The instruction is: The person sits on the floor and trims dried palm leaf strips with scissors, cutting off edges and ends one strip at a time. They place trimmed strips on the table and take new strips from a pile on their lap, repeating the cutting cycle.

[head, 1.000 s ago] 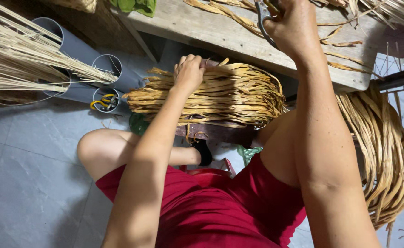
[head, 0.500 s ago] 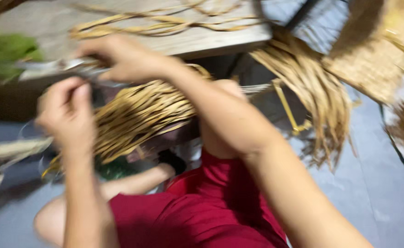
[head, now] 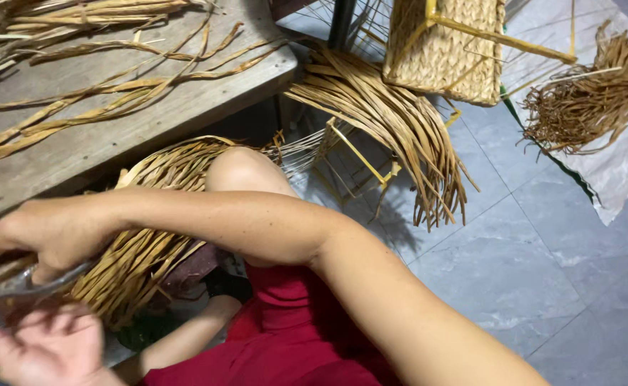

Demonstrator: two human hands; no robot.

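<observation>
Grey floor tiles (head: 528, 271) fill the view from three to six o'clock. At nine o'clock my right hand (head: 50, 232) has its grip closed on grey metal pliers (head: 14, 282), which lie just over the left hand (head: 42, 350), whose fingers are loosely spread and hold nothing I can make out. Just beside them, a half-woven tan straw bundle (head: 142, 250) rests against my knee, likely for steadying. Loose twisted straw strands (head: 114, 100) wait on the weathered wooden tabletop (head: 185, 114) at eleven o'clock; a woven straw basket with yellow frame (head: 442, 50) stands at one.

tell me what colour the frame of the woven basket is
Yellow: the woven basket has a yellow frame, shown in the head view.
</observation>
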